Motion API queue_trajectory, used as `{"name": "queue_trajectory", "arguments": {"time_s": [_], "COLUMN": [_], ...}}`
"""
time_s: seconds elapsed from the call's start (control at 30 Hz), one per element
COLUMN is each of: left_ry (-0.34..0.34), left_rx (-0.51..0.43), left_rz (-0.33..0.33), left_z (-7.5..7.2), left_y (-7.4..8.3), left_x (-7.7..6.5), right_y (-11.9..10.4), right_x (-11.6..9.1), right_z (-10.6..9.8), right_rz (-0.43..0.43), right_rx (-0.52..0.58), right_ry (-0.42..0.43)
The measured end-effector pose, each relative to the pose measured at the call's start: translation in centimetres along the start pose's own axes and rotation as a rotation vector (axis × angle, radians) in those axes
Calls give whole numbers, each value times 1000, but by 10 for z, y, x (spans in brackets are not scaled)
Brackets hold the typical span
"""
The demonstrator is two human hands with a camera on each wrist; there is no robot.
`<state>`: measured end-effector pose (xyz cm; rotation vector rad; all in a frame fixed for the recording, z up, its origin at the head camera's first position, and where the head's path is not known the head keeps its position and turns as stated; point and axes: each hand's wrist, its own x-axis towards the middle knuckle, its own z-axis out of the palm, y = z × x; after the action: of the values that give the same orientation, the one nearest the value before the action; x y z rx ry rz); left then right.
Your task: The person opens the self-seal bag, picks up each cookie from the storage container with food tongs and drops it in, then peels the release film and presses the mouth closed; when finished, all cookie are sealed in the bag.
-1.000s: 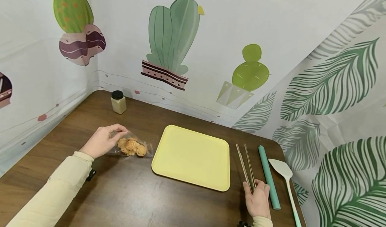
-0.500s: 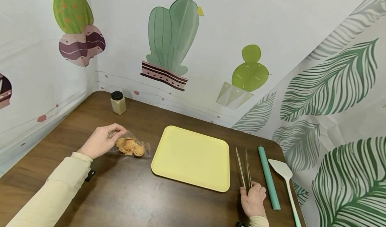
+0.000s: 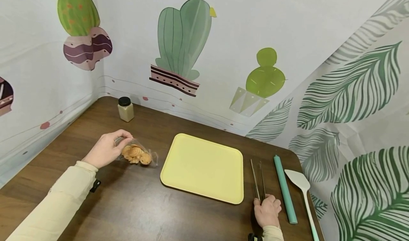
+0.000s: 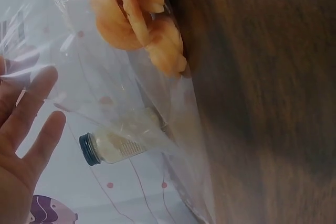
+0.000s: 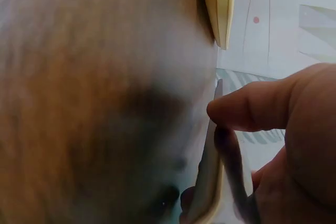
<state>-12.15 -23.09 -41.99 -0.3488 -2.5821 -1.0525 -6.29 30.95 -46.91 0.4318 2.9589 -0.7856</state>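
Observation:
My left hand [image 3: 107,148] pinches the upper end of a clear plastic bag [image 3: 154,158] of golden-brown cookies [image 3: 136,154], over the left of the table. Seen from the left wrist, the cookies [image 4: 139,22] show through the film beside the fingers. On the right, my right hand [image 3: 267,209] grips the near end of metal tongs [image 3: 256,182], whose two arms stand apart and point away from me. The thumb and fingertips lie on either side of the tongs [image 5: 207,182] in the right wrist view.
A yellow tray [image 3: 202,168] lies between the hands. To the right are a green rod [image 3: 285,189] and a white-headed spatula [image 3: 298,180]. At the back left stands a black-lidded jar [image 3: 126,109]. Patterned cloth walls [image 3: 223,56] border the brown table [image 3: 137,205].
My right hand and the tongs have shifted slightly left and towards me. The bag of cookies has moved a little left in my left hand. The tray stays in place.

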Motion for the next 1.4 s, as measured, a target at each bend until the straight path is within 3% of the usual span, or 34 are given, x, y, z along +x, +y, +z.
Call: {"name": "queue_trajectory", "arguments": {"time_s": [0.27,0.83,1.07,1.27,1.4], "left_ry": [-18,-3,-9,-53,-93], "left_rx": [-4,0,1,-11,-30], "left_rz": [-22,21,28,15,-8], "left_z": [-3,-4,-5,-5,-4], "left_y": [2,-2,-2,-2,-1], "left_x": [-2,-2,-4,-5,-5], "right_y": [1,1,-4,-19,-38], "right_x": [1,2,2,0,-2], "right_z": [0,0,-3,-9,-11], "right_rz": [28,39,98,101,22], "right_rx": [-7,-30,-94,-92,-64], "right_ry": [-14,-10,-20,102,219]}}
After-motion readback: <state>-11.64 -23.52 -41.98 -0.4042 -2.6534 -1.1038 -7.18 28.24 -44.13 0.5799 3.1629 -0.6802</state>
